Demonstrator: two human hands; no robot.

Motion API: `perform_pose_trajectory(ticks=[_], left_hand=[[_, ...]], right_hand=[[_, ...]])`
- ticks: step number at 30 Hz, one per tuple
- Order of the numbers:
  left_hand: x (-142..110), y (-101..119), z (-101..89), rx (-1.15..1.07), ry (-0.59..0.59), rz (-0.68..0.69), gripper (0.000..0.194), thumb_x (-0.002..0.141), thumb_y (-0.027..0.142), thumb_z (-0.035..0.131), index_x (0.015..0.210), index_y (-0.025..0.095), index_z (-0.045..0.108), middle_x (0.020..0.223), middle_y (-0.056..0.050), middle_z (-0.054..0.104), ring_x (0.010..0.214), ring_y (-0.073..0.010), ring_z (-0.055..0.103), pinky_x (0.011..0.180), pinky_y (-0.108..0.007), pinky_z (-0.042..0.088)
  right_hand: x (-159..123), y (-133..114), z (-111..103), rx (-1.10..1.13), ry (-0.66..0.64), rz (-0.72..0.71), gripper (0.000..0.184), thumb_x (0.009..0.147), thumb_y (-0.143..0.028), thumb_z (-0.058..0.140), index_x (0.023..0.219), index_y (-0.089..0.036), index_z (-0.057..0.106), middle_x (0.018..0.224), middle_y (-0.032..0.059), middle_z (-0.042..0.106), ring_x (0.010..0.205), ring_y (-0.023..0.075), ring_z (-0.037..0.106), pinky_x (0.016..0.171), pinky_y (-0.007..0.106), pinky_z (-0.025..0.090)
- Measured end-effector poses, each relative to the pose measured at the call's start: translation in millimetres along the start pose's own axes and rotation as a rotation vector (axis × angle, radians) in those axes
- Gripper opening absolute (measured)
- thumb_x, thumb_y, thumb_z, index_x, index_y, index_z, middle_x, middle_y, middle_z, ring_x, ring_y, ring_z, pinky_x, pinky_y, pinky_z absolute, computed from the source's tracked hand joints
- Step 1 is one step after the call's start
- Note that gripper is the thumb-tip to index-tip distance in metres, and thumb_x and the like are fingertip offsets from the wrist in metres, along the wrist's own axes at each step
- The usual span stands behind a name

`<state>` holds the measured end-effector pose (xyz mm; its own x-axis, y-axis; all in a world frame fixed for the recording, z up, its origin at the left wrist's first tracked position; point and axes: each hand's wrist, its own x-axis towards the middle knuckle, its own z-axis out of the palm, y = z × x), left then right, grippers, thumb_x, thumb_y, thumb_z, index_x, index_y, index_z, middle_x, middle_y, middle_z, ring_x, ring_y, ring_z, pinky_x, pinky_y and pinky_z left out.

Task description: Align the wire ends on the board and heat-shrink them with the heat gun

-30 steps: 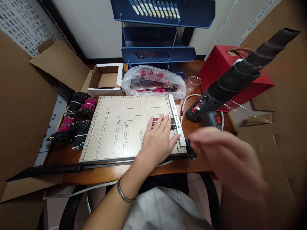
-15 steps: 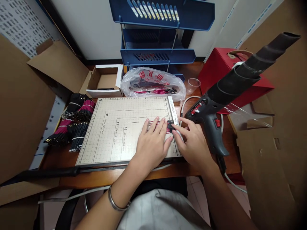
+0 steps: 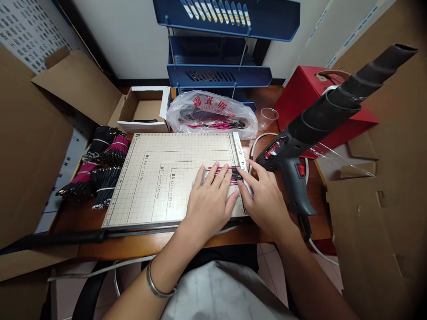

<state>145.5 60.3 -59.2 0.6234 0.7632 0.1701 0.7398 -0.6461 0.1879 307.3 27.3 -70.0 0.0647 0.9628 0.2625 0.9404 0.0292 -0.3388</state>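
Observation:
Several pink wires with black sleeved ends (image 3: 235, 175) lie side by side on the gridded paper cutter (image 3: 153, 178), near its white ruler strip (image 3: 240, 153). My left hand (image 3: 211, 195) rests flat over the wires, fingers stretched out, palm on the board. The fingertips of my right hand (image 3: 262, 191) touch the black ends by the strip; its fingers are apart and bent slightly, gripping nothing visible. Part of the wires is hidden under my left hand. Along the board's near edge runs the cutter's black-handled arm (image 3: 70, 239), lying low.
Tied bundles of black and pink wires (image 3: 106, 166) lie left of the cutter. Behind it are a white box (image 3: 143, 126), a plastic bag with wires (image 3: 213, 111) and a clear cup (image 3: 268, 118). A heat gun (image 3: 300, 146) stands right, before a red box (image 3: 302, 91).
My right hand has come in from the right, where it was blurred in the air, to the black wire ends. My left hand has stayed flat on the wires.

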Motion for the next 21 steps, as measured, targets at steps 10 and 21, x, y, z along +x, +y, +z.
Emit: perform_pose_trajectory(ticks=[10,21], left_hand=[[2.1,-1.1,0.1,0.014,-0.010,0.012,0.057,0.108,0.045,0.032,0.152,0.012,0.047,0.161,-0.007,0.043,0.153,-0.0292,0.034,0.129,-0.055,0.019],[11.2,-6.0,-0.1,0.013,-0.004,0.106,0.053,0.108,0.037,0.032,0.147,0.008,0.053,0.156,-0.011,0.051,0.148,-0.0292,0.042,0.128,-0.056,0.017]], right_hand=[[-1.8,-2.6,-0.3,0.012,-0.049,0.014,0.046,0.100,-0.027,0.044,0.141,-0.017,0.061,0.152,0.0145,0.050,0.129,0.0359,0.053,0.106,0.056,0.052],[-4.5,-3.6,0.6,0.040,-0.067,0.049,0.047,0.100,-0.030,0.042,0.141,-0.019,0.061,0.153,0.0143,0.049,0.131,0.0383,0.053,0.104,0.061,0.051]])
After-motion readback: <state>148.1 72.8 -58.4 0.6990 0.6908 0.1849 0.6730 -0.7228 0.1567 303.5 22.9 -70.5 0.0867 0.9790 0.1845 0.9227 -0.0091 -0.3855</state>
